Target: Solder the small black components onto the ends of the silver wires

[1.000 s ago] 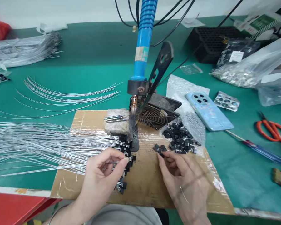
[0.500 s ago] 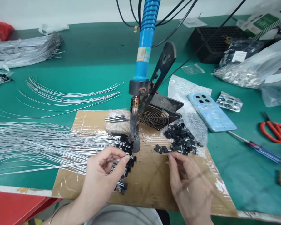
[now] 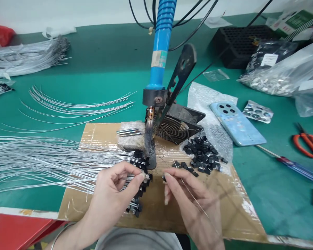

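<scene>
Head view: the left hand (image 3: 114, 196) is pinching the end of a thin wire (image 3: 131, 179) between thumb and forefinger, just in front of the tip of the soldering iron (image 3: 159, 52). This wire is running leftward into the broad spread of wires (image 3: 41, 159) that is lying across the left edge of the cardboard sheet (image 3: 167, 205) and over the green table (image 3: 106, 69).

The right hand (image 3: 190, 198) is gripping a small black part (image 3: 163, 177) at the tips of thumb and forefinger. It is holding the part close to the left hand's fingertips but apart from them, with both hovering just above the cardboard. A fine loose strand (image 3: 195, 201) is crossing the right hand; whether the fingers are holding it cannot be told.

The blue-handled soldering iron is standing tip-down in a metal stand (image 3: 181, 73), beyond and between the two hands. A pile of black parts (image 3: 203, 156) is lying on a plastic sheet to the right of the iron, near the right hand. Wires capped with black parts (image 3: 139, 199) are lying beneath the left fingertips. A small fan (image 3: 174, 128) is sitting behind the iron, and a grey block (image 3: 129, 139) carrying metal pins is sitting to its left. A phone (image 3: 237, 123), a screwdriver (image 3: 289, 165) and scissors (image 3: 307, 142) are lying on the table to the right.
</scene>
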Motion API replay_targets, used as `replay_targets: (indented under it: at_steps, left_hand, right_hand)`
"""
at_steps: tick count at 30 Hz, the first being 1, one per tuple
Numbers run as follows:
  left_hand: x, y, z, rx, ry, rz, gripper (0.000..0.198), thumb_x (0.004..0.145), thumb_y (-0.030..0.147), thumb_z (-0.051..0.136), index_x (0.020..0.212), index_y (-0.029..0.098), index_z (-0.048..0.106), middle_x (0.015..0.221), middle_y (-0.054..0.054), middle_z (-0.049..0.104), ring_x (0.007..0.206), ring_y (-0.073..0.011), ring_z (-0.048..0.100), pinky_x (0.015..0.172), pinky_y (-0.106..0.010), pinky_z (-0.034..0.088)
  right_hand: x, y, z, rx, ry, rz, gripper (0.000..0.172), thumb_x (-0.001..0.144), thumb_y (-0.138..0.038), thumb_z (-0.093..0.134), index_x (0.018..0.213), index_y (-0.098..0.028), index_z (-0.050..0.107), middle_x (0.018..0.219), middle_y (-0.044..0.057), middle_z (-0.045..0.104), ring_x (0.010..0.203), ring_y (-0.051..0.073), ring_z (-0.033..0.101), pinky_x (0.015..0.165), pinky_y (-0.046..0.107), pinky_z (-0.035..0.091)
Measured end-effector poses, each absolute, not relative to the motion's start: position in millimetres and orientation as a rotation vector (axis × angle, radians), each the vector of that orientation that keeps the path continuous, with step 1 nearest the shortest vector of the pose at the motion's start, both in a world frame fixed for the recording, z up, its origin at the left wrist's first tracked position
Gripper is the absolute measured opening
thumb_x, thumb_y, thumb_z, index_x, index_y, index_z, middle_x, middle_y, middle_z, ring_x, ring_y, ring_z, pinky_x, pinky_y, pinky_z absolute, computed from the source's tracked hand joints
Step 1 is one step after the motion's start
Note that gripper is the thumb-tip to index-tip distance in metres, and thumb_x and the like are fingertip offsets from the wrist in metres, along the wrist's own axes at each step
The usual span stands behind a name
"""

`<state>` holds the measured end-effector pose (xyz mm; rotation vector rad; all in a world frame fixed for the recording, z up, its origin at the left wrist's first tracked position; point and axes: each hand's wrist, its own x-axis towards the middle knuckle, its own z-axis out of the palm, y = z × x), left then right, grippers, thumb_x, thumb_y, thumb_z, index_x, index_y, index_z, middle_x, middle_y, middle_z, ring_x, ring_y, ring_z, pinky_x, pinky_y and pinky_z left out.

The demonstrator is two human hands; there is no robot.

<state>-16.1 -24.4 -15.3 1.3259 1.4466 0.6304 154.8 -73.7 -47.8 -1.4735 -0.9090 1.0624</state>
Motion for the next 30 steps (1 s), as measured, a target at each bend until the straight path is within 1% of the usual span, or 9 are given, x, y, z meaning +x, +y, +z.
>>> replay_targets:
  at_steps: [3,7,13,19,26,30]
  left_hand:
    - [-17.2,-22.5,-14.1,1.294,1.361,0.612,0.011,0.084,0.026,0.068,0.077,0.018,0.069,0.079,-0.004,0.073,0.063,-0.0133,0.059,0.056,-0.022,0.043]
    - [-14.9,-20.0,-12.1,1.245,1.267,0.636,0.009,0.084,0.021,0.068,0.075,0.018,0.068,0.082,-0.003,0.074,0.07,-0.0131,0.063,0.063,-0.021,0.048]
    - [-14.6,-20.4,-10.6,1.232,1.252,0.648,0.01,0.084,0.019,0.068,0.074,0.017,0.067,0.083,-0.003,0.074,0.071,-0.0127,0.064,0.065,-0.02,0.049]
    - [-12.4,-20.0,-7.9,1.205,1.23,0.703,0.012,0.081,0.015,0.069,0.07,0.017,0.066,0.08,-0.002,0.073,0.074,-0.0117,0.065,0.068,-0.018,0.05]
    - [-11.0,-20.2,-10.1,1.21,1.246,0.703,0.01,0.081,0.015,0.07,0.071,0.017,0.067,0.082,-0.002,0.074,0.074,-0.0121,0.066,0.068,-0.018,0.051]
    - [-11.5,-20.4,-11.7,1.241,1.274,0.694,0.01,0.08,0.016,0.069,0.07,0.017,0.066,0.082,-0.003,0.074,0.072,-0.0122,0.066,0.066,-0.019,0.05]
  right_hand:
    - [148.9,-70.3,-43.1,-1.392,-0.972,1.104,0.012,0.091,-0.026,0.069,0.095,-0.029,0.08,0.068,-0.004,0.066,0.049,0.007,0.062,0.048,0.015,0.054]
    - [144.1,-68.3,-40.7,-1.353,-1.038,1.096,0.02,0.092,-0.021,0.067,0.101,-0.033,0.08,0.069,-0.004,0.066,0.051,0.005,0.062,0.049,0.013,0.053]
    - [145.4,-68.9,-41.6,-1.319,-1.163,1.076,0.027,0.093,-0.017,0.064,0.109,-0.034,0.078,0.073,-0.005,0.066,0.053,0.005,0.063,0.051,0.012,0.053]
    - [140.4,-70.4,-41.0,-1.365,-1.139,0.958,0.024,0.094,-0.018,0.063,0.107,-0.03,0.079,0.074,-0.004,0.067,0.054,0.005,0.059,0.052,0.014,0.051]
    - [143.9,-69.4,-40.1,-1.35,-1.278,0.909,0.027,0.094,-0.013,0.061,0.11,-0.028,0.076,0.082,-0.003,0.069,0.056,0.005,0.061,0.055,0.015,0.053]
    - [145.3,-71.9,-42.4,-1.38,-1.334,0.89,0.023,0.097,-0.017,0.059,0.111,-0.027,0.074,0.08,-0.002,0.066,0.058,0.007,0.062,0.057,0.015,0.053]
